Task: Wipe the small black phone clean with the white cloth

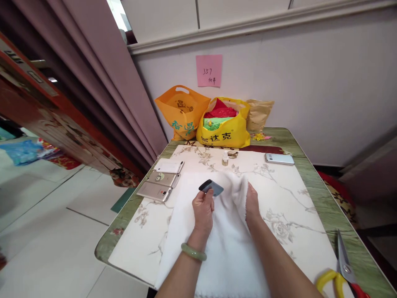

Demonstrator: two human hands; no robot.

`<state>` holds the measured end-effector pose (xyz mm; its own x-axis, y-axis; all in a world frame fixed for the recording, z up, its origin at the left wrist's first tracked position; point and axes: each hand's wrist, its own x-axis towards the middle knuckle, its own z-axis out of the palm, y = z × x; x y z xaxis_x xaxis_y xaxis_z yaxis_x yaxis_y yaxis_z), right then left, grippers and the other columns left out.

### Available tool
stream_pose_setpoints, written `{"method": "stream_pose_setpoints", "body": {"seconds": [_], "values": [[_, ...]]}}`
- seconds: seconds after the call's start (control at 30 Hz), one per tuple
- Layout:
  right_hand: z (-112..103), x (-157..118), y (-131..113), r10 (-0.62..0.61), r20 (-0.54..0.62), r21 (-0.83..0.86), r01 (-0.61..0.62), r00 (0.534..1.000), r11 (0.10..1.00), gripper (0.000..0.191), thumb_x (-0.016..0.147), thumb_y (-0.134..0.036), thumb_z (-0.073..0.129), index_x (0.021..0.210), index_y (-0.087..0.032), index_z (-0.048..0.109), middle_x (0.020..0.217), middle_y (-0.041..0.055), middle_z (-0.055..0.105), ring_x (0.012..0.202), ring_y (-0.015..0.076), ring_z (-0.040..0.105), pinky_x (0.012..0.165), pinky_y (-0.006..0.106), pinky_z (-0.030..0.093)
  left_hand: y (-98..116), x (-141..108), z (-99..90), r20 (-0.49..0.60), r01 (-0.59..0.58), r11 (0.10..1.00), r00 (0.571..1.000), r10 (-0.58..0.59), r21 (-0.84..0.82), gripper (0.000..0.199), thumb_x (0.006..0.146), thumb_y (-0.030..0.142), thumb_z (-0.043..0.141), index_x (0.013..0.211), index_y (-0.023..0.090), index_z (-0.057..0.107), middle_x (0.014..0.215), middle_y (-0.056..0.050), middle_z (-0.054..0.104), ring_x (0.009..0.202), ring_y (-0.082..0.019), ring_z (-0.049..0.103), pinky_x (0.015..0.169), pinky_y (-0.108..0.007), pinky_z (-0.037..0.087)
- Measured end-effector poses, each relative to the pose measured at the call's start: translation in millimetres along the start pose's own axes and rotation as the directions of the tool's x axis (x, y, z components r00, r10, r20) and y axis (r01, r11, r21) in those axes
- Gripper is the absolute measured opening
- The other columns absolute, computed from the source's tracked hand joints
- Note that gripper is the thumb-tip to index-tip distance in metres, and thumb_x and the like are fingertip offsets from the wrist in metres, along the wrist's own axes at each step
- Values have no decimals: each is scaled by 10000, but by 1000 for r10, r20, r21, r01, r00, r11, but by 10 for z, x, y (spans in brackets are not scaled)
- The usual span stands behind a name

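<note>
My left hand (204, 209), a green bangle on its wrist, pinches a dark smartphone (216, 188) by its near end, tilted above the table. My right hand (252, 200) is closed on the raised edge of a white fleecy cloth (229, 248), its fingers partly hidden behind the fabric. The cloth spreads beneath both hands down to the near table edge. Left of my hands lie a white phone (169, 165), a phone in a clear case with a cartoon picture (163, 179) and a gold-coloured phone (154, 191). A silver phone (279, 159) rests at the right back.
An orange bag (182, 109), a yellow bag (223, 134) with folded fabrics and a brown paper pouch (259, 116) stand along the wall. A small bottle (225, 159) sits before them. Scissors (343, 260) with yellow handles lie at the near right edge of the table (307, 165).
</note>
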<state>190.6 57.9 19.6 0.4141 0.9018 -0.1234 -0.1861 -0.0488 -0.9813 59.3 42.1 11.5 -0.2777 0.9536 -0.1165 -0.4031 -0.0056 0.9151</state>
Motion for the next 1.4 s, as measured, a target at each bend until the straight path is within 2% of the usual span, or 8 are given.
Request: {"method": "stream_pose_setpoints", "body": {"seconds": [0.1,0.23,0.4,0.57,0.63,0.97,1.17,1.4], "values": [[-12,7,-31,102,-37,96,-98,994,991,329,818,-527,507,782,-207,575,664,-1,611,596,163,535,573,264,452,78,-44,44,159,38,996,987,-26,-78,332,769,391,711,984,152,628,791,-64,706,663,-147,649,663,-286,514],[-1,-1,-32,143,-1,163,-141,990,976,348,812,-529,517,868,-199,612,712,12,647,609,174,566,581,275,471,110,-80,63,343,45,988,939,8,-147,537,762,451,703,1206,180,574,1150,-131,647,1048,-258,627,912,-390,493],[-17,29,40,147,-36,196,-138,988,971,310,795,-499,559,845,-199,616,717,13,638,604,161,553,545,258,449,37,-60,10,228,6,1000,974,-12,28,398,823,492,615,1084,191,618,923,-61,647,793,-169,624,688,-277,522],[-34,61,124,151,-56,241,-133,987,961,336,756,-520,613,858,-200,623,703,-22,609,614,143,530,596,255,457,84,-108,-11,246,70,989,964,-100,129,725,824,355,622,1448,350,254,918,-1,628,579,-105,565,505,-219,464],[-23,54,116,129,-58,213,-113,990,970,361,770,-538,595,875,-194,627,689,-27,595,615,142,517,603,258,452,97,-124,-15,279,77,972,950,-139,222,648,812,343,632,1398,300,359,864,-1,631,546,-99,541,460,-195,414],[19,-19,37,-111,316,-154,166,942,974,381,727,-523,674,777,-147,640,693,11,625,667,169,529,637,277,437,127,-80,-81,358,26,978,928,-101,208,339,739,284,691,1047,144,680,1000,-109,698,874,-212,630,778,-317,505],[17,-19,122,-137,177,-282,183,975,942,487,815,-622,527,582,-202,447,521,-45,428,545,124,390,526,250,334,108,-151,-38,392,107,979,904,-168,171,283,744,317,705,935,196,534,685,7,638,532,-126,571,541,-256,483],[10,-32,79,-64,40,-162,70,997,984,518,821,-682,474,664,-192,539,598,-7,542,612,165,500,599,278,416,122,-90,-48,341,167,980,920,-193,105,374,729,366,721,999,160,565,713,-43,691,526,-164,632,523,-265,475]]}}
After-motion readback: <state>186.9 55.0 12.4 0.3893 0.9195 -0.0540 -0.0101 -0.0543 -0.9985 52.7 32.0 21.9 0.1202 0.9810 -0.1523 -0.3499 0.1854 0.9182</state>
